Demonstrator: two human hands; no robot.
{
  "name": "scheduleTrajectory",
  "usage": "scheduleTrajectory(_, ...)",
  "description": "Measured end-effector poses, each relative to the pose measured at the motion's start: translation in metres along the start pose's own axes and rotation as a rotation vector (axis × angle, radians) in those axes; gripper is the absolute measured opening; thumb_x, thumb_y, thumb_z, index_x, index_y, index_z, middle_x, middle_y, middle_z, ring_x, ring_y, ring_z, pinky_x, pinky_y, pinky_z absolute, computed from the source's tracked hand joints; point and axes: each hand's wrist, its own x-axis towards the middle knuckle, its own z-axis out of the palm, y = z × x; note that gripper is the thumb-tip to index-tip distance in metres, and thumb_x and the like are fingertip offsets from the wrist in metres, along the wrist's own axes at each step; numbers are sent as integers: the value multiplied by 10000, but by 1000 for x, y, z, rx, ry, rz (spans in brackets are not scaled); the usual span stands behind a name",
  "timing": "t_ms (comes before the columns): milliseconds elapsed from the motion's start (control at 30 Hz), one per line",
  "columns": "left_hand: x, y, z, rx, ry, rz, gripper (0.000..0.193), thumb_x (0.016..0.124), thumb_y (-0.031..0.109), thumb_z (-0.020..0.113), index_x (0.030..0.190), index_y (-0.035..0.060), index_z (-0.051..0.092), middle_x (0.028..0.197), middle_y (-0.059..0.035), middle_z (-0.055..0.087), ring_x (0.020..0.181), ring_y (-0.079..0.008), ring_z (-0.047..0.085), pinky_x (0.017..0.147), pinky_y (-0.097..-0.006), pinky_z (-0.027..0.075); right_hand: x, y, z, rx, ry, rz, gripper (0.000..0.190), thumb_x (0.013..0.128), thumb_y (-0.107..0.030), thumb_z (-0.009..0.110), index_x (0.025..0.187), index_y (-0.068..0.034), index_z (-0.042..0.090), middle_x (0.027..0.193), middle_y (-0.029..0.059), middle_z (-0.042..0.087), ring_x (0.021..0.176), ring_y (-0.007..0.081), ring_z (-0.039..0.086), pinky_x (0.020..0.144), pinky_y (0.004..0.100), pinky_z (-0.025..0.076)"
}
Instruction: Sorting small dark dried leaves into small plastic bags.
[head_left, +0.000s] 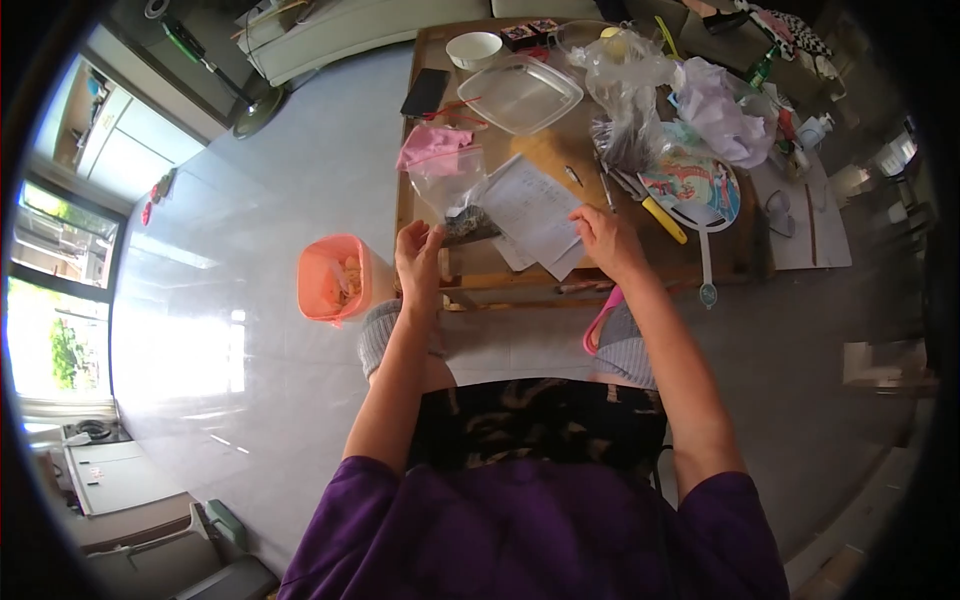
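Handwritten sheets of paper lie loosely stacked near the front edge of a wooden table. At their right edge are the bent fingertips of my right hand; whether they pinch the paper cannot be made out. My left hand hovers by the table's front left corner, fingers apart and holding nothing. Just beyond it sits a clear zip bag with a dark clump at its lower end. A pink cloth lies at the bag's top. A pen rests right of the papers.
Yellow-handled pliers and a printed hand fan lie to the right. Farther back are a clear plastic lid, a white bowl, a black phone and crumpled plastic bags. An orange bin containing scraps stands on the floor at left.
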Motion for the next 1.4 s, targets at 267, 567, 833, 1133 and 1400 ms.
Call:
scheduleTrajectory(267,36,19,27,-266,-40,-204,450,892,213,639,1246,-22,492,1093,-74,605,999,-158,566,846,-267,424,4,8,-5,-65,-30,35,131,882,-145,548,980,-88,614,897,129,681,842,339,646,710,434,507)
scheduleTrajectory(567,50,8,21,-302,-306,-264,105,868,159,618,898,65,653,851,-23,661,793,-120,594,704,-271,421,10,21,-1,-96,94,65,285,885,-161,565,1160,-97,523,1091,118,633,961,330,614,778,425,492)
scheduleTrajectory(833,39,25,26,-453,-241,-276,102,861,97,592,907,43,666,862,-46,691,822,-147,635,780,-284,463,22,33,-7,-173,404,118,654,844,-92,616,1416,-83,298,1394,274,371,1291,429,378,1045,438,378)
scheduleTrajectory(1133,41,25,15,-549,-245,-267,117,898,140,589,914,38,643,873,-75,693,844,-157,641,777,-287,471,91,23,-26,-185,448,-62,628,840,-110,624,1402,-98,345,1427,289,312,1301,446,351,1055,469,351)
scheduleTrajectory(1400,45,21,4,-582,-224,-284,168,935,148,546,1005,18,626,914,-97,693,879,-188,641,851,-343,482,71,45,-21,-271,272,-89,433,825,-111,624,1228,-11,503,1172,227,561,1073,394,548,921,456,447)
